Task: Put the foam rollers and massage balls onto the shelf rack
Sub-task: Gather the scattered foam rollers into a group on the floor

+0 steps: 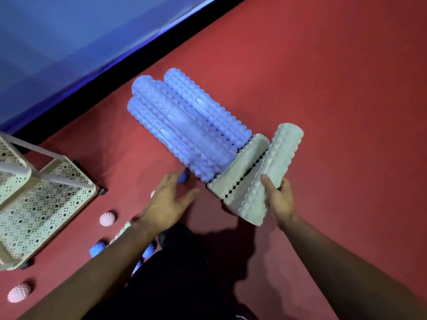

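Here the right hand gripped the near end of a white roller, lifting it from the floor stack; the left hand hovered with fingers spread, ready to steady it toward the rack.

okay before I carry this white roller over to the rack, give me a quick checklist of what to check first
1. Right hand grips the white roller: ok.
2. Left hand free to help: ok, open, holding nothing.
3. Shelf rack has bare tray space: ok.
4. Floor path to rack: not ok, pink ball and blue ball lie there.
5. Blue rollers stable once the white one lifts: cannot tell.
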`<act>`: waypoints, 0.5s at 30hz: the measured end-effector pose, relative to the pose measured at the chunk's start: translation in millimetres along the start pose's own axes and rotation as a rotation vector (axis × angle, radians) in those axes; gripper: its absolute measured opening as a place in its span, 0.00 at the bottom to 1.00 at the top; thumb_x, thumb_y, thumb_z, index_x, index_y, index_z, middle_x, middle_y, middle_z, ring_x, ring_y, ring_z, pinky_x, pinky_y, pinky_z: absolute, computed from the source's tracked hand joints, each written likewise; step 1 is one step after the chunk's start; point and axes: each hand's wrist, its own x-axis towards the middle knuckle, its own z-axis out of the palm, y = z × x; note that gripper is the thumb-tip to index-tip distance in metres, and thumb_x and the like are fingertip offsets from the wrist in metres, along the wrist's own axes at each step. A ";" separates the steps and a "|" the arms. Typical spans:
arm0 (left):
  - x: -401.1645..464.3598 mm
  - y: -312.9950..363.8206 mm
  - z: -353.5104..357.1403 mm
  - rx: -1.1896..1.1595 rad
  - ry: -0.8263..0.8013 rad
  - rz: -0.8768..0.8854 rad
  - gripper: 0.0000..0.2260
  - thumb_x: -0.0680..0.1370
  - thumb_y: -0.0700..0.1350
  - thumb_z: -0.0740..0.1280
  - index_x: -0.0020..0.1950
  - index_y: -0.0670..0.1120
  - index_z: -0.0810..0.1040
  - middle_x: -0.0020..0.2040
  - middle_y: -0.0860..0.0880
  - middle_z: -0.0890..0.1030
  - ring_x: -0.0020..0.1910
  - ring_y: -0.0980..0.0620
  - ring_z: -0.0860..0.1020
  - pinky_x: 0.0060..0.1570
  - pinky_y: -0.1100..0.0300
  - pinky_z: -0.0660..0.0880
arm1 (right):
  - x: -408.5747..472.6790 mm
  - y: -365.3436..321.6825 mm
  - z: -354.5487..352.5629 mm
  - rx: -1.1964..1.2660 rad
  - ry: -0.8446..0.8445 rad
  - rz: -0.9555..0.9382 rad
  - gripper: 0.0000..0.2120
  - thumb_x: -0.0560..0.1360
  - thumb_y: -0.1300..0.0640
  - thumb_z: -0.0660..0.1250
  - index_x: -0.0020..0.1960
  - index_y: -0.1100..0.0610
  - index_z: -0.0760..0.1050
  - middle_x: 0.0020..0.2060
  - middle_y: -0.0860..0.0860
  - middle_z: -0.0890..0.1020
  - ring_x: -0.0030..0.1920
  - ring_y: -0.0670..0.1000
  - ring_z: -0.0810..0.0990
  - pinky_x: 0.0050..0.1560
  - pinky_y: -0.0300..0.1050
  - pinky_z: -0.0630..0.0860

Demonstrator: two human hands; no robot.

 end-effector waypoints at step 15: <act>-33.3 -99.9 2.9 0.133 0.037 -0.311 0.35 0.73 0.59 0.71 0.76 0.45 0.69 0.68 0.44 0.72 0.66 0.43 0.75 0.67 0.44 0.72 | 64.0 80.2 -8.6 0.066 0.072 0.521 0.12 0.74 0.50 0.71 0.46 0.55 0.71 0.34 0.51 0.72 0.22 0.45 0.70 0.20 0.37 0.66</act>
